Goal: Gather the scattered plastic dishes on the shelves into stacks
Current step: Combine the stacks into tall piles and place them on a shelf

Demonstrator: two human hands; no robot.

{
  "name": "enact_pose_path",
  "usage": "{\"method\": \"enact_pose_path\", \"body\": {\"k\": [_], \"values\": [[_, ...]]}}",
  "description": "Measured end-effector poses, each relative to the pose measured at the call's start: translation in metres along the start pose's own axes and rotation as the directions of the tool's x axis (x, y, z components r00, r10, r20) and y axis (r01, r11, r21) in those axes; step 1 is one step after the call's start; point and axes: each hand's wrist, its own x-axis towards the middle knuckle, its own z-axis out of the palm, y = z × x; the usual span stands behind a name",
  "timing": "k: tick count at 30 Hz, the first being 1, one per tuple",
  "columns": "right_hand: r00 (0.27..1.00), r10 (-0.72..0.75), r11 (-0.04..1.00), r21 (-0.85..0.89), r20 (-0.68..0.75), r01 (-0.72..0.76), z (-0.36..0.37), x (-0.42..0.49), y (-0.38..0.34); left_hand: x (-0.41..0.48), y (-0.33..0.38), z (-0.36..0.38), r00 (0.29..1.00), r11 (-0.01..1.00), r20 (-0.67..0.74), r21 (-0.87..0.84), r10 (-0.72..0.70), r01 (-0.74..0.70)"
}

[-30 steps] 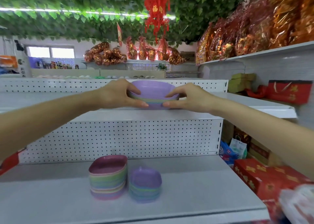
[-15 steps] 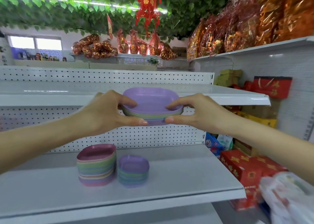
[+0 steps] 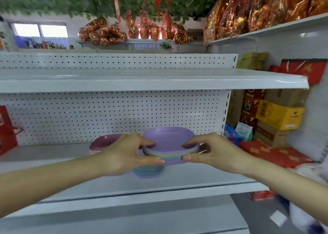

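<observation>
Between the two hands, just above the lower shelf [image 3: 195, 178], the left grip [image 3: 124, 153] and the right grip [image 3: 211, 153] are pinching a short stack of purple and green dishes [image 3: 168, 141] from opposite sides. The left thumb [image 3: 147, 142] is pressing on the near left rim of the top dish while the left forefinger [image 3: 152, 161] is curling under the stack's base. The right thumb [image 3: 190, 144] and right forefinger [image 3: 191, 157] are doing the same on the other side, so both grips are holding the stack narrowly at its edges.

The held stack is sitting hollow side up and close to level. The top dish is a rounded square, and its longer span is running left to right, from one grip to the other.

Directly beneath it, a second small stack [image 3: 149, 171] of blue and purple dishes is standing on the lower shelf, showing below the left fingers. Whether the two stacks are touching I cannot tell. A taller stack with a pink top [image 3: 104, 142] is standing just to the left, partly hidden behind the left grip.

Behind them a white pegboard panel [image 3: 106, 116] is rising to the upper shelf [image 3: 142, 84]. To the right, red boxes [image 3: 275, 153] and a yellow box [image 3: 280, 114] are piled up, and a red bag [image 3: 7, 129] is hanging at the far left. Foil-wrapped packages [image 3: 248, 15] and green leaves [image 3: 53, 1] are filling the top.
</observation>
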Motion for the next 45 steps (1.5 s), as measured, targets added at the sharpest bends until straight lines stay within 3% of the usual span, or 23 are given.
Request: {"method": "enact_pose_path", "body": {"k": [3,8,15,19,29,35,40,45], "values": [[0.998,0.037,0.999,0.015,0.045,-0.038,0.021,0.009,0.02,0.006,-0.019,0.017,0.995,1.0,0.095,-0.028,-0.002,0.005],[0.994,0.077,0.996,0.04,0.074,-0.08,0.048,0.039,0.046,0.029,-0.052,0.032,0.99,0.996,0.139,-0.09,0.007,0.005],[0.989,0.111,0.984,0.128,0.1,-0.123,0.096,0.091,0.085,0.056,-0.104,0.067,0.996,0.969,0.058,-0.231,-0.072,0.083],[0.987,0.112,0.983,0.135,0.113,-0.127,0.119,0.112,0.103,0.064,-0.131,0.081,0.991,0.974,0.049,-0.185,-0.124,0.131],[0.966,0.19,0.975,0.081,0.175,-0.206,0.146,0.145,0.122,0.078,-0.158,0.116,0.974,0.946,-0.048,-0.252,-0.222,0.203],[0.958,0.211,0.938,0.236,0.192,-0.254,0.145,0.152,0.125,0.081,-0.164,0.124,0.948,0.896,0.068,-0.314,-0.31,0.315],[0.931,0.291,0.813,0.457,0.221,-0.362,0.157,0.152,0.129,0.087,-0.164,0.125,0.93,0.864,0.088,-0.348,-0.357,0.364],[0.944,0.254,0.757,0.564,0.211,-0.33,0.162,0.149,0.131,0.088,-0.162,0.127,0.921,0.842,0.1,-0.376,-0.377,0.386]]}}
